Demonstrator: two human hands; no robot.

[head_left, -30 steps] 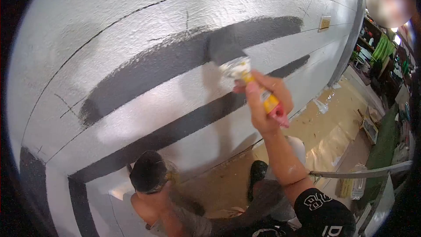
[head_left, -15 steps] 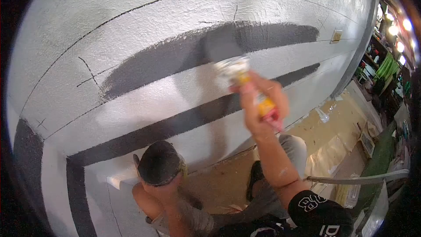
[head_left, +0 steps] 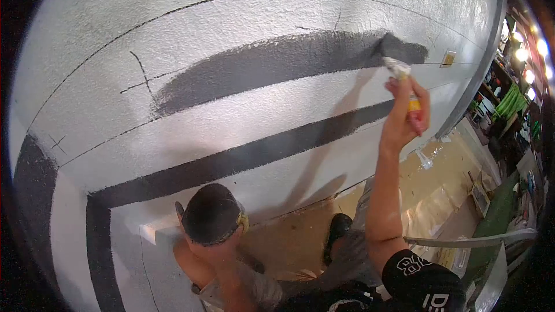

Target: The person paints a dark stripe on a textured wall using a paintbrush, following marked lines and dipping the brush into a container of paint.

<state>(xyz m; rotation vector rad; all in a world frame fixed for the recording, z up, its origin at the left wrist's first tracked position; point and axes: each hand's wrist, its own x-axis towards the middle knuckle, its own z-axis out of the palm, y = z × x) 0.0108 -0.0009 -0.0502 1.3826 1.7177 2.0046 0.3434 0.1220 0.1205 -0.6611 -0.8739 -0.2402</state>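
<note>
My right hand (head_left: 406, 110) grips a paintbrush (head_left: 398, 67) with a yellow and reddish handle. Its bristles rest against the wall, inside a dark grey painted band (head_left: 260, 72) near that band's right end. Lower left, my left hand (head_left: 222, 251) is closed around a round tub of dark paint (head_left: 211, 214), seen from above. Most of the left fingers are hidden below the tub. Part of the tub's side shows yellow at the right.
A white wall (head_left: 231, 133) carries thin drawn lines, crosses and a lower dark stripe (head_left: 260, 153). A yellow-toned switch plate (head_left: 448, 59) sits at right. Brown sheeting (head_left: 433, 188) covers the floor; a pale bar (head_left: 474, 239) and cluttered shelves (head_left: 509, 98) stand right.
My right hand has moved the brush to the right along the dark band. The left hand and the tub stay almost where they were. The view has shifted slightly.
</note>
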